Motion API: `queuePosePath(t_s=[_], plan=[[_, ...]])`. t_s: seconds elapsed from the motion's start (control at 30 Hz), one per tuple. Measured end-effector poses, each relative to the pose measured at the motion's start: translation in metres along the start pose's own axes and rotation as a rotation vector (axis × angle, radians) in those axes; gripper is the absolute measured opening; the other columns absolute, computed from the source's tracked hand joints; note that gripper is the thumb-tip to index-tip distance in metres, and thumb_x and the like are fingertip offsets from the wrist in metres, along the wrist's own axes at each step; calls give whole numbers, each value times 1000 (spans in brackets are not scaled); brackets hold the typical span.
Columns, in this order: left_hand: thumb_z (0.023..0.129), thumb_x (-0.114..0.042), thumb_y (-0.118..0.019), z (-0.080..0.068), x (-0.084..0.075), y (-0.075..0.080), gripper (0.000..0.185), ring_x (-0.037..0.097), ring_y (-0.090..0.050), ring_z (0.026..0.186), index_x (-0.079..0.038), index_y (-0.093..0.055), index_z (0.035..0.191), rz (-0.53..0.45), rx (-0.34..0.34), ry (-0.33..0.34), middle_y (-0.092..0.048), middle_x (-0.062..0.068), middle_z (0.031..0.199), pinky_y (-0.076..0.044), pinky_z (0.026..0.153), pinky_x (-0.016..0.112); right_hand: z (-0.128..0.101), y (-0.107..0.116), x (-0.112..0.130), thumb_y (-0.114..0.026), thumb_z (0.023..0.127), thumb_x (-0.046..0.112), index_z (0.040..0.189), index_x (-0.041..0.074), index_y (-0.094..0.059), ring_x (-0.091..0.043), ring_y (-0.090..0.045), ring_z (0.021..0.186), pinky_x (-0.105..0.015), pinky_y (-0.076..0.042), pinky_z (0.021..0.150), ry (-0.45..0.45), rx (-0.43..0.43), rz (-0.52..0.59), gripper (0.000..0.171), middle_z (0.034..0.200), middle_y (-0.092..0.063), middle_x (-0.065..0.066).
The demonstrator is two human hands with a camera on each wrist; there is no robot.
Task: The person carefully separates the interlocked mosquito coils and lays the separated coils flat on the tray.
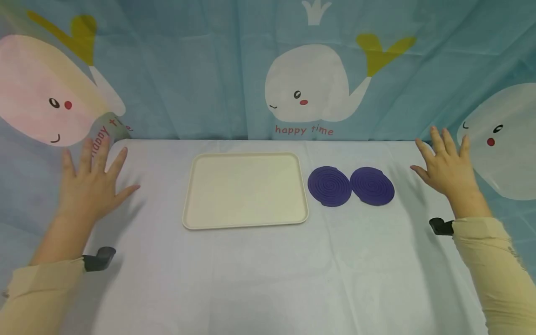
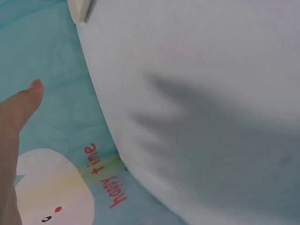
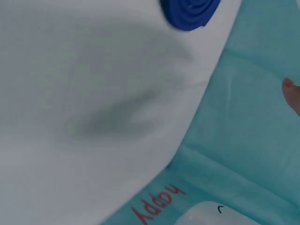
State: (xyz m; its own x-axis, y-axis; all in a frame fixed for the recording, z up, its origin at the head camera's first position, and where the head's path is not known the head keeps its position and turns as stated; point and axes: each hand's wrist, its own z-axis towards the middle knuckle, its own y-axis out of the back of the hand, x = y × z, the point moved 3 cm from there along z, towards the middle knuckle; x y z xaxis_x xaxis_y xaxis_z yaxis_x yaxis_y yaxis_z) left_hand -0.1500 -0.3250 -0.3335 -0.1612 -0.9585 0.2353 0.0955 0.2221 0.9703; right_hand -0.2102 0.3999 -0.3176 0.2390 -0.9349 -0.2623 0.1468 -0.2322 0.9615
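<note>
The left hand (image 1: 90,184) hovers over the left edge of the tabletop (image 1: 259,270), palm down, its grip wide — fingers spread and straight, holding nothing. In the left wrist view only one fingertip (image 2: 33,89) shows, above the blue cloth, with the hand's shadow lying on the white cover beside it.

The right hand (image 1: 450,170) mirrors it over the right edge, grip likewise wide, fingers straight and fanned, empty. The right wrist view catches just a fingertip (image 3: 291,91) at the frame's edge and the hand's shadow on the cover.

Nearest the right hand lie two purple mats (image 1: 351,186) — round, with a spiral relief, flat on the tabletop, side by side and touching or slightly overlapping at their inner edges. The right one sits near the right hand but apart from it; a piece of it shows at the top of the right wrist view (image 3: 190,11).

Just left of the mats, close but not touching, lies a cream tray (image 1: 244,190), rectangular with rounded corners, in the middle of the tabletop, well apart from the left hand. Its corner peeks into the left wrist view (image 2: 80,10).

Behind the tabletop hangs a blue cloth (image 1: 188,70) printed with whales and the words "happy time". Both arms wear pale sleeves (image 1: 498,265).
</note>
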Motion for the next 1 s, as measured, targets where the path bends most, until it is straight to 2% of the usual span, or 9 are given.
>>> queuePosePath(t_s=[0.07, 0.13, 0.23, 0.33, 0.4, 0.5, 0.7, 0.83, 1.0], plan=[[89, -51, -54, 1, -4, -2, 93, 45, 22, 135, -9, 2, 151, -62, 5, 19, 21, 22, 151, 17, 101, 68, -4, -1, 4, -58, 93, 30, 148, 4, -20, -46, 0, 139, -69, 4, 106, -31, -67, 79, 71, 153, 2, -27], [92, -48, -52, 2, -11, -5, 90, 53, 12, 134, -3, -1, 150, -143, -5, 41, 13, 28, 151, 9, 101, 73, -10, -2, 12, -58, 93, 28, 146, 1, -25, -49, -10, 137, -67, -5, 108, -66, -155, 197, 67, 153, -7, -28], [94, -41, -52, -1, -27, -9, 83, 56, -4, 133, 7, -11, 147, -341, -22, 63, -2, 35, 149, -4, 102, 74, -21, -6, 29, -58, 93, 25, 141, -3, -34, -52, -21, 132, -65, -16, 108, -110, -291, 404, 61, 149, -21, -30], [95, -39, -52, -4, -48, -11, 74, 54, -17, 133, 12, -25, 142, -513, -38, 39, -18, 36, 146, -14, 104, 69, -31, -11, 47, -56, 94, 25, 139, -3, -38, -49, -25, 131, -64, -20, 107, -149, -368, 553, 57, 146, -29, -27], [95, -39, -52, -5, -62, -12, 69, 52, -23, 131, 12, -34, 138, -587, -53, 6, -27, 35, 144, -19, 104, 66, -35, -14, 57, -56, 94, 24, 138, -3, -40, -48, -28, 131, -62, -22, 107, -154, -408, 622, 54, 144, -34, -26], [96, -39, -53, -5, -83, -14, 63, 51, -32, 127, 11, -42, 133, -655, -70, -27, -37, 33, 139, -26, 103, 64, -36, -17, 72, -58, 93, 23, 135, -3, -44, -47, -34, 127, -60, -26, 106, -144, -447, 690, 51, 138, -40, -27], [95, -29, -57, 2, -129, -22, 49, 44, -41, 123, 6, -50, 128, -798, -122, -36, -49, 26, 131, -33, 101, 59, -34, -23, 99, -60, 93, 18, 127, -5, -51, -44, -47, 110, -59, -38, 92, -104, -453, 754, 42, 124, -52, -27], [92, -21, -62, 11, -158, -27, 42, 39, -51, 115, 2, -53, 126, -914, -157, -51, -56, 22, 123, -41, 96, 55, -32, -25, 115, -61, 91, 13, 121, -6, -55, -43, -49, 111, -57, -38, 95, -100, -446, 801, 36, 118, -55, -25], [89, -15, -66, 19, -183, -28, 42, 34, -55, 112, 1, -53, 125, -1042, -145, -53, -57, 19, 124, -47, 93, 48, -30, -31, 132, -65, 87, 5, 115, -8, -58, -40, -56, 101, -53, -45, 88, -104, -455, 845, 32, 112, -59, -25]])
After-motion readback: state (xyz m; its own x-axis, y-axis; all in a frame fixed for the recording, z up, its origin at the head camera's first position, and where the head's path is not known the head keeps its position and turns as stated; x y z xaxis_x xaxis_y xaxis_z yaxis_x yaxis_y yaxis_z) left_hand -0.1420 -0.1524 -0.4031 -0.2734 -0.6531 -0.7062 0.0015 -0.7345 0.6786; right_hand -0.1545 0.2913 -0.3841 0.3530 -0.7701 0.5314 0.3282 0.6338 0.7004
